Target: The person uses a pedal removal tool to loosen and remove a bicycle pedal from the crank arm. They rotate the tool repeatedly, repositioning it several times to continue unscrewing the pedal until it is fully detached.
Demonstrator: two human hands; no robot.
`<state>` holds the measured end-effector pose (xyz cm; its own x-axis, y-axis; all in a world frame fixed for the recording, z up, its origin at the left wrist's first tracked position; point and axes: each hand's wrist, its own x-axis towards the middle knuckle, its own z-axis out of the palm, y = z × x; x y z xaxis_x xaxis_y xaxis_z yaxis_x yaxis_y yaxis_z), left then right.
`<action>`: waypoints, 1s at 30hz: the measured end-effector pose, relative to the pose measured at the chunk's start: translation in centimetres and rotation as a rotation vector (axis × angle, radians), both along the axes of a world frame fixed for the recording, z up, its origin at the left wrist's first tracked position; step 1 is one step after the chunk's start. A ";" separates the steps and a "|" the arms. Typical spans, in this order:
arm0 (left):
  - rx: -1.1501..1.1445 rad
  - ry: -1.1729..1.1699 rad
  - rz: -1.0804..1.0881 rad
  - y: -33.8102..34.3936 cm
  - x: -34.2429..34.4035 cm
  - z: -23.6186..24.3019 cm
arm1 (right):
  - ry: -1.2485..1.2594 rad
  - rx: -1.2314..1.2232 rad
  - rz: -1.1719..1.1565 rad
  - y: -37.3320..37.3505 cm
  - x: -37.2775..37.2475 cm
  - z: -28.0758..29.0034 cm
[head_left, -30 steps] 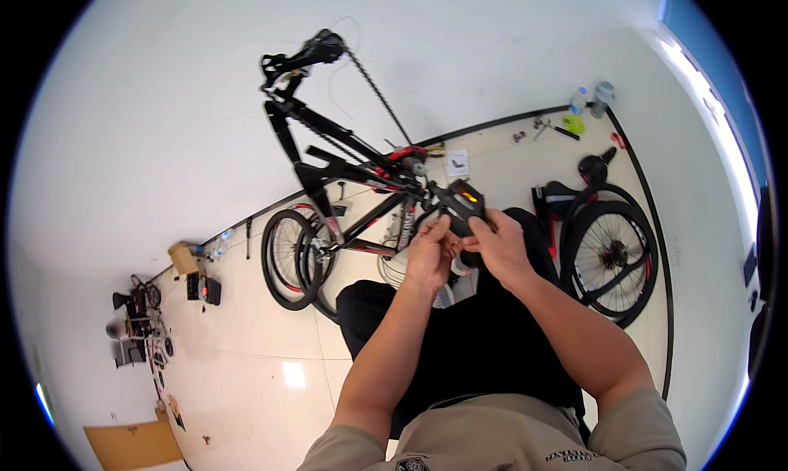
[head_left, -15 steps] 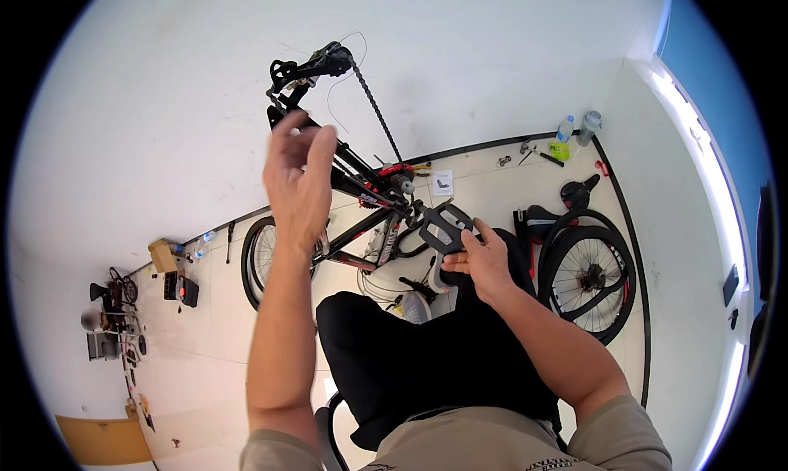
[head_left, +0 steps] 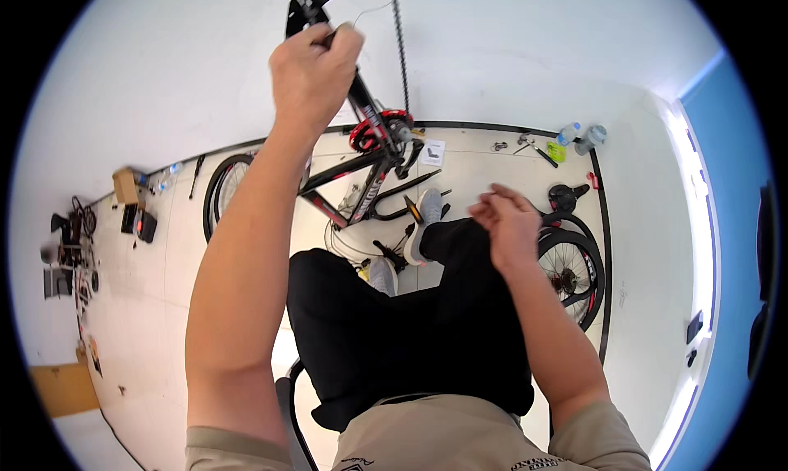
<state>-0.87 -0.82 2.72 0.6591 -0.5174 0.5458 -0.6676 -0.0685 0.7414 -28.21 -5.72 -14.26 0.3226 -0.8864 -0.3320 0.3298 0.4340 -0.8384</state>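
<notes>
My left hand (head_left: 316, 77) is raised at the upper end of the black and red bicycle frame (head_left: 368, 110), its fingers wrapped round a frame tube. A chain (head_left: 398, 44) hangs beside it down to the red chainring (head_left: 361, 134). My right hand (head_left: 505, 216), slightly blurred, hovers above my right thigh, its bent fingers loosely apart with nothing visible in them. A black pedal with a yellow reflector (head_left: 413, 210) shows lower down, beside my right grey shoe (head_left: 429, 204).
Loose wheels (head_left: 574, 278) and a saddle (head_left: 565, 198) lie right, bottles (head_left: 591, 138) and tools (head_left: 538, 155) along the back wall. A cardboard box (head_left: 125, 190), toolbox (head_left: 146, 225) and another bicycle (head_left: 86, 216) are left. Cables (head_left: 345, 245) lie below the frame.
My left hand left the pedal, rose and closed on the frame's upper end. The pedal is out of my right hand and lower down. The view shifted, so the frame sits higher.
</notes>
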 end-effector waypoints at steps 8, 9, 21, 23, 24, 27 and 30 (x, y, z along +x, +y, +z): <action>-0.016 0.030 -0.028 -0.4 1.3 0.1 | -0.028 0.084 -0.046 -1.3 -2.6 1.2; -0.009 0.042 -0.026 -0.5 1.3 -0.1 | -0.017 0.091 -0.035 -1.2 -2.6 0.9; 0.020 0.075 0.019 -0.4 0.6 0.6 | 0.023 0.131 0.032 -0.1 -1.5 0.3; 0.003 0.069 0.001 -0.4 0.8 0.4 | 0.026 0.137 0.056 0.0 -1.4 0.5; 0.003 0.067 -0.011 -0.5 0.9 0.4 | 0.026 0.141 0.067 0.0 -1.4 0.6; -0.006 0.044 0.009 -0.6 1.0 0.2 | 0.016 0.157 0.100 0.1 -1.3 0.9; -0.015 0.051 0.040 -0.5 0.5 0.1 | 0.000 0.172 0.108 0.4 -1.3 0.9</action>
